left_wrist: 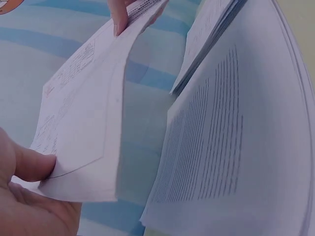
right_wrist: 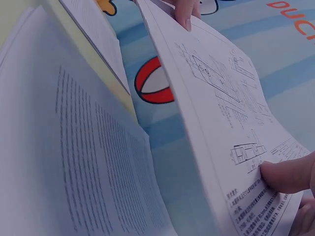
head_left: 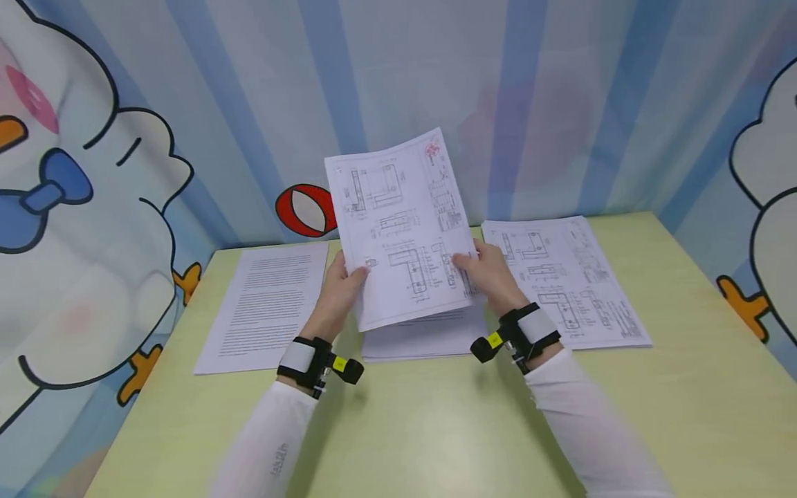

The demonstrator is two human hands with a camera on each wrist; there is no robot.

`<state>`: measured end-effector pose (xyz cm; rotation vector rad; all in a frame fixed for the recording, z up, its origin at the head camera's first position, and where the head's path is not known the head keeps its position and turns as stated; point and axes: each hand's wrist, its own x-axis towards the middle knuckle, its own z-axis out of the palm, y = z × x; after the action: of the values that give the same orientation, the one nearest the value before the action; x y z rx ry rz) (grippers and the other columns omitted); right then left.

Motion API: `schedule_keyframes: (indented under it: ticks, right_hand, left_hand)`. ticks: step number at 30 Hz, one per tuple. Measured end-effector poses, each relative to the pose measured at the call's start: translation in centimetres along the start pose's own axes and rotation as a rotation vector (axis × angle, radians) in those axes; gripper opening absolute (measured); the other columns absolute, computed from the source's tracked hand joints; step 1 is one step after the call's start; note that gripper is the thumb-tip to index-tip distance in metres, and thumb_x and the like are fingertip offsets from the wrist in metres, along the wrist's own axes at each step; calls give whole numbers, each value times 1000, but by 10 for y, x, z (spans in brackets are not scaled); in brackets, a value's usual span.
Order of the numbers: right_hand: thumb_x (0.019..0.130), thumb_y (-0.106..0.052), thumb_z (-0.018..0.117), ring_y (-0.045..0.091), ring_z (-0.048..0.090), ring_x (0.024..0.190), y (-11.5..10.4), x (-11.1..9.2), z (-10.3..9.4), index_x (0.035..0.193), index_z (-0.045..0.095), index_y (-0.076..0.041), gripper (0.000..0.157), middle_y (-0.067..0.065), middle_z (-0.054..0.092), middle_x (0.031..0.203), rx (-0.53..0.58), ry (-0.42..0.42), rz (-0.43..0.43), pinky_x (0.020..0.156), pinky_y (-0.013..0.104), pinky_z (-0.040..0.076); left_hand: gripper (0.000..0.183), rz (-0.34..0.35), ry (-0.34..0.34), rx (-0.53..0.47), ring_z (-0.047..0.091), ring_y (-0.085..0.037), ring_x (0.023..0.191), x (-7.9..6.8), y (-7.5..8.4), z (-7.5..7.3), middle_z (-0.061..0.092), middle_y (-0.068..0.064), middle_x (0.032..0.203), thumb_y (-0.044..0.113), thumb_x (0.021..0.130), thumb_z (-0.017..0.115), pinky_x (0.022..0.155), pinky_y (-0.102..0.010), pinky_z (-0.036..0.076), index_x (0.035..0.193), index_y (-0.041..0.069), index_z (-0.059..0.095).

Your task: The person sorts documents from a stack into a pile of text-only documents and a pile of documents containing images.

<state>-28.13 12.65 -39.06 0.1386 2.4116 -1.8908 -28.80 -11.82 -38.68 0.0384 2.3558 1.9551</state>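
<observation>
Both hands hold up a sheaf of paper (head_left: pixel 398 228) printed with technical drawings and a red stamp near its top right corner. My left hand (head_left: pixel 339 294) pinches its lower left edge, thumb on the printed face. On the right edge my right hand (head_left: pixel 495 273) grips it the same way. The sheaf is tilted above the table, and its lower edge is apart from the text-printed stack (head_left: pixel 429 339) beneath it. In the right wrist view, the thumb (right_wrist: pixel 285 174) presses on the drawing side. The left wrist view shows the left thumb (left_wrist: pixel 34 164) near a corner.
A stack of text pages (head_left: pixel 268 304) lies on the left of the light green table (head_left: pixel 423 429). To the right lies another stack of drawings (head_left: pixel 566 283). A striped cartoon curtain (head_left: pixel 411 69) hangs behind the table's far edge.
</observation>
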Motion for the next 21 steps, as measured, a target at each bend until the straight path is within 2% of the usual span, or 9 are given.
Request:
schedule_keyframes:
  ticks: [4, 8, 11, 16, 21]
  right_hand:
    - [96, -28, 46, 22, 66, 89, 7, -4, -28, 135, 48, -13, 42, 15, 64, 114, -67, 70, -19, 66, 27, 51]
    - [96, -28, 45, 22, 64, 88, 16, -8, -56, 136, 47, -12, 42, 15, 63, 116, -113, 143, -8, 65, 28, 50]
    - [97, -29, 43, 22, 62, 89, 25, -13, -77, 136, 46, -10, 44, 17, 62, 116, -157, 165, 9, 65, 28, 48]
    - [98, -32, 38, 25, 60, 89, 43, -25, -112, 138, 41, -3, 50, 23, 58, 117, -243, 179, 29, 62, 25, 46]
    - [98, -34, 37, 28, 59, 89, 60, -34, -141, 140, 38, 0, 53, 25, 56, 116, -294, 205, 57, 60, 24, 44]
  left_hand:
    - [45, -2, -61, 25, 55, -22, 109, 5, 4, 26, 56, -6, 126, 11, 97, 43, 94, -40, 42, 140, 21, 33]
    - [44, 4, -137, 20, 64, -23, 97, 8, 7, 50, 63, -9, 117, 15, 95, 49, 77, -33, 50, 137, 23, 36]
    - [43, -37, -200, 19, 67, -21, 91, 9, 7, 68, 66, -9, 112, 17, 93, 54, 69, -29, 53, 133, 22, 39]
    - [49, -103, -310, 46, 69, -19, 86, 7, 1, 103, 68, -10, 112, 16, 91, 58, 74, -34, 56, 136, 21, 40]
    - [57, -112, -346, 30, 70, -20, 79, 4, -5, 136, 69, -11, 109, 12, 89, 60, 76, -37, 58, 142, 16, 38]
